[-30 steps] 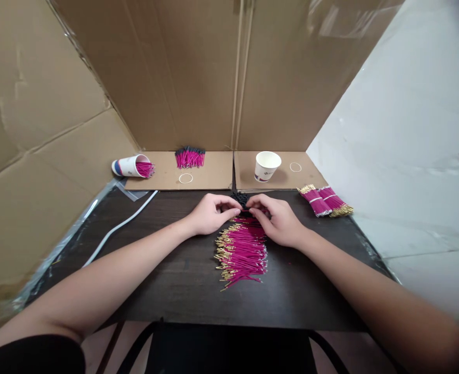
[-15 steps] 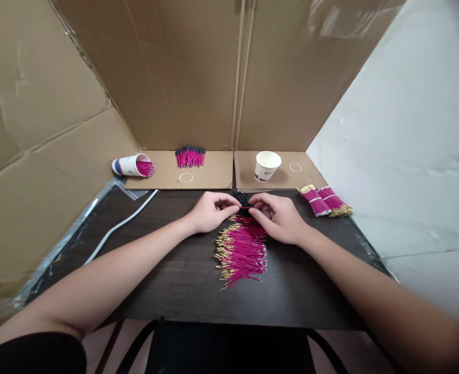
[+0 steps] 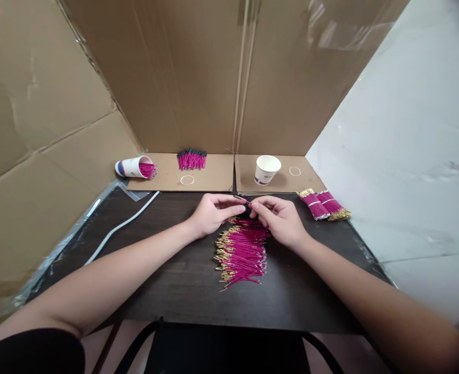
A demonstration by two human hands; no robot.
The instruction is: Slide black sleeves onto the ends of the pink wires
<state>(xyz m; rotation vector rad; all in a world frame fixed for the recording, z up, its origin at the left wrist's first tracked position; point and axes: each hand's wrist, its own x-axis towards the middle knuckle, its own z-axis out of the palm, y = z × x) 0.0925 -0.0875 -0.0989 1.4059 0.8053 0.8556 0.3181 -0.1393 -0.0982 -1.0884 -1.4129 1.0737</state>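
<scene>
A loose pile of pink wires with gold tips (image 3: 240, 252) lies on the dark table (image 3: 174, 275). Just behind it, my left hand (image 3: 212, 214) and my right hand (image 3: 278, 218) meet, fingertips pinched together. Between them sits a small heap of black pieces (image 3: 246, 210), mostly hidden by the fingers. My left fingers pinch one thin pink wire (image 3: 240, 198) that sticks out toward the right hand. My right fingers pinch something small that I cannot make out.
Two banded bundles of pink wires (image 3: 323, 204) lie at the right. On cardboard flaps at the back stand an upright paper cup (image 3: 267, 169), a tipped cup holding wires (image 3: 134, 167), a pink wire bundle (image 3: 191, 160) and two rubber bands (image 3: 186, 179). A white cable (image 3: 122, 226) runs along the left. Cardboard walls surround the table.
Both hands stay at the black heap with small finger movements. A single wire now shows between the left fingertips. The view has shifted slightly downward.
</scene>
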